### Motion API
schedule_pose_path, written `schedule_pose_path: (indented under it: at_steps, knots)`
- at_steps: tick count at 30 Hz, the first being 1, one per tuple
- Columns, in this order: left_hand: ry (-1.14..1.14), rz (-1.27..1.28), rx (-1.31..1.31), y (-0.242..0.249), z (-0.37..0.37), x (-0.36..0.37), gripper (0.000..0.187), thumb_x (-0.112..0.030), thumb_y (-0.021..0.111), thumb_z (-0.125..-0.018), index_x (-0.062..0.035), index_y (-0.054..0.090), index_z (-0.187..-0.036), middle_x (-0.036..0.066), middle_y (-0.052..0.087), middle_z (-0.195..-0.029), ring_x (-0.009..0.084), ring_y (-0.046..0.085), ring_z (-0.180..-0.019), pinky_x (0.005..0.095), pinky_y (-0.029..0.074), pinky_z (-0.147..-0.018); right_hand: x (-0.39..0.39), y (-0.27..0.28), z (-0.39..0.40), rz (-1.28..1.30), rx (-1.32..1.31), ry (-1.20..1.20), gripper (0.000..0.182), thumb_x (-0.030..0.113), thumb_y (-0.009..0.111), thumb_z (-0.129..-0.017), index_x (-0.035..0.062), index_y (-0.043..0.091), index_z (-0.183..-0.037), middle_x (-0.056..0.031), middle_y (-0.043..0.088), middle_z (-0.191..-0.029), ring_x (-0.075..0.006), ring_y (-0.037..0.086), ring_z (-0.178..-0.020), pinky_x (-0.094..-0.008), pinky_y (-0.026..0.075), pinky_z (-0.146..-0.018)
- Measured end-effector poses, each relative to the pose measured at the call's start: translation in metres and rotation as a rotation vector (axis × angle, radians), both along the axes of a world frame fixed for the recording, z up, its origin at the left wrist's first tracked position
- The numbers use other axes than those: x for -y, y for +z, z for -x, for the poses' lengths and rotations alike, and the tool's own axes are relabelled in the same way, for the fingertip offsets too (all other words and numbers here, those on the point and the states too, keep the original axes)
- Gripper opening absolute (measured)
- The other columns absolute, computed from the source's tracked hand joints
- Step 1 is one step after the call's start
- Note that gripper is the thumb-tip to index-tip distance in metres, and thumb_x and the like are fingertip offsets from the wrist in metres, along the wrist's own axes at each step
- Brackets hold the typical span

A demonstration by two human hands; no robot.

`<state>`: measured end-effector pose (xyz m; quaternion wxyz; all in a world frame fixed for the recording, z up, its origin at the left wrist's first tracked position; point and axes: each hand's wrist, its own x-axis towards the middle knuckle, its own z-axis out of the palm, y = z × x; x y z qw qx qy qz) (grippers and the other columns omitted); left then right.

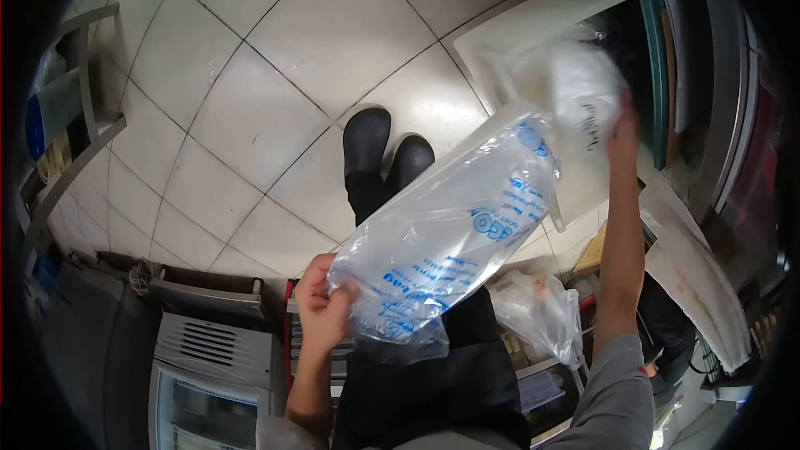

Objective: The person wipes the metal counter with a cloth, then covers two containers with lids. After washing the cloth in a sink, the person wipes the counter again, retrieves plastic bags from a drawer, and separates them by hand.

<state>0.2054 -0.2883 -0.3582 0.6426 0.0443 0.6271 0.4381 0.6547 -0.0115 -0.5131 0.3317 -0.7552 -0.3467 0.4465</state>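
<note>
My left hand is closed, its thumb and fingers pinching one end of a long clear plastic bag with blue print. The bag stretches slantwise up to the right, in front of my legs. My right hand is at the upper right, closed on the side of a white packet with dark print. Motion blurs both this hand and the packet, so the packet's exact kind does not show. It is over a pale open drawer or bin, close to the bag's far end.
A teal edge borders the drawer. A filled white plastic bag is near my right thigh. Lower left is a glass-fronted appliance, with a metal rack at the far left. My black shoes stand on the tiled floor.
</note>
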Motion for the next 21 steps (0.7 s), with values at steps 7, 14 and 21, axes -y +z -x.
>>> schedule_pose_path:
  at_steps: [7, 14, 21]
  knots:
    - [0.103, 0.131, -0.016, 0.011, 0.009, 0.013, 0.029, 0.005, 0.050, -0.073, 0.0030, 0.051, -0.101, 0.005, 0.060, -0.088, 0.0074, 0.055, -0.077, 0.0206, 0.044, -0.070, -0.027, 0.004, 0.022, -0.170, -0.319, -0.657, 0.043, 0.030, 0.044, -0.091, 0.0064, 0.046, -0.126, -0.0100, 0.046, -0.131, -0.0265, 0.045, -0.117, -0.0426, 0.036, -0.099]
    - [0.142, 0.087, 0.006, 0.029, -0.011, 0.004, 0.030, 0.006, 0.049, -0.073, 0.0030, 0.050, -0.103, 0.005, 0.060, -0.088, 0.0075, 0.056, -0.076, 0.0203, 0.044, -0.070, 0.041, 0.022, 0.129, 0.023, 0.489, 0.436, 0.037, 0.032, 0.062, -0.083, 0.0008, 0.062, -0.104, -0.0117, 0.065, -0.093, -0.0177, 0.059, -0.080, -0.0298, 0.047, -0.071]
    - [0.153, 0.093, -0.041, 0.098, -0.012, -0.010, 0.038, 0.006, 0.044, -0.071, 0.0016, 0.048, -0.108, 0.007, 0.058, -0.094, 0.0109, 0.054, -0.082, 0.0217, 0.043, -0.076, 0.112, 0.112, 0.190, -0.102, 0.303, 0.139, 0.035, 0.030, 0.048, -0.092, -0.0033, 0.061, -0.095, -0.0095, 0.064, -0.081, -0.0147, 0.058, -0.076, -0.0266, 0.045, -0.070]
